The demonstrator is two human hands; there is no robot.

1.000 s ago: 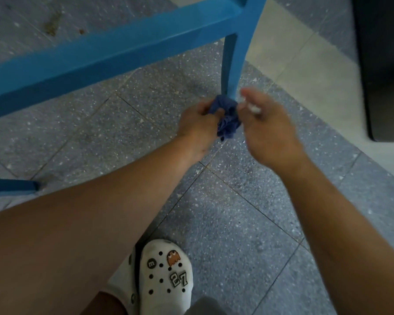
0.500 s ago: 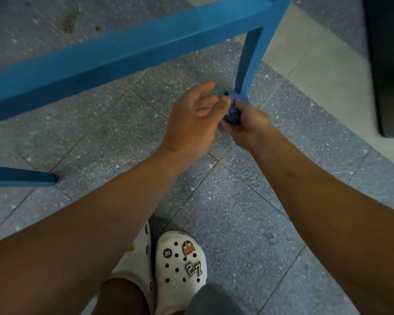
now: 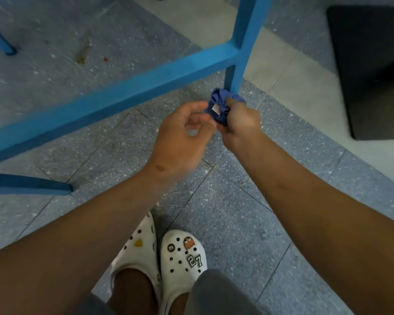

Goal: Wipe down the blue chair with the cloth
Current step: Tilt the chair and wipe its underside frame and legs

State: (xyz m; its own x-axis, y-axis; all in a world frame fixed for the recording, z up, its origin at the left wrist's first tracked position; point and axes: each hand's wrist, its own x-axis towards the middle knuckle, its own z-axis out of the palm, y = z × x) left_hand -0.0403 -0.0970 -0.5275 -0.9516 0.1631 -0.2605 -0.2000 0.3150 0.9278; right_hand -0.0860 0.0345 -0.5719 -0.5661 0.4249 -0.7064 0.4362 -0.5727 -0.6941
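The blue chair point(image 3: 132, 87) shows a long lower rail running from the left edge up to an upright leg point(image 3: 239, 71) at centre right. A bunched dark blue cloth point(image 3: 217, 101) with a small white tag sits at the foot of that leg. My right hand point(image 3: 241, 119) grips the cloth from the right, against the leg's base. My left hand point(image 3: 182, 137) hovers just left of the cloth with fingers loosely curled, fingertips close to the cloth's lower edge; whether they touch it I cannot tell.
Speckled grey floor tiles lie all around, with a pale strip at upper right. A dark cabinet or panel point(image 3: 373, 69) stands at the right. Another blue leg point(image 3: 30, 186) lies low at left, and one more point(image 3: 0, 39) at top left. White clogs point(image 3: 182, 255) are below.
The view has shifted down the chair leg. My left hand has drawn back from the cloth and curled its fingers, while my right hand keeps the cloth at the leg's foot.
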